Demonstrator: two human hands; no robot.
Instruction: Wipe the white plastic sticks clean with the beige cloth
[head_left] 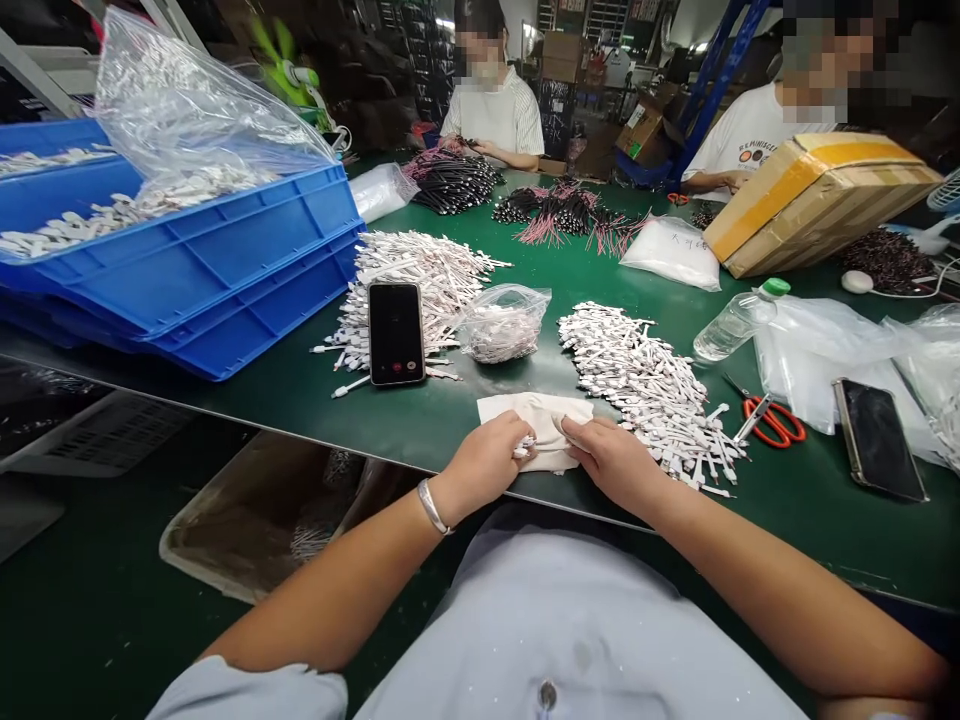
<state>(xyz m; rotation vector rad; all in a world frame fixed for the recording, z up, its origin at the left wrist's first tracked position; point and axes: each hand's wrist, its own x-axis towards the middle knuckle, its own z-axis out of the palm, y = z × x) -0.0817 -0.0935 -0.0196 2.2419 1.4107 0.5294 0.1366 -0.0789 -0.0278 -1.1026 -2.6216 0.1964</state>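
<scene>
My left hand (487, 460) and my right hand (611, 462) rest at the near edge of the green table (300, 395), both curled on a folded white cloth (536, 412). Between the fingertips of the two hands sits a small white connector piece (527, 447), pinched from both sides. A long heap of small white cable pieces (649, 385) lies just right of my right hand. A second heap of white pieces (431, 280) lies farther back on the left, with a black phone (396, 332) on it. A silver bangle is on my left wrist.
Stacked blue crates (225, 270) hold white parts and a clear bag at the left. Also here: a small clear bag (504, 322), a water bottle (735, 320), orange scissors (772, 422), another phone (877, 438), a cardboard box (817, 200). Two people sit across, by black and red wire bundles (559, 212).
</scene>
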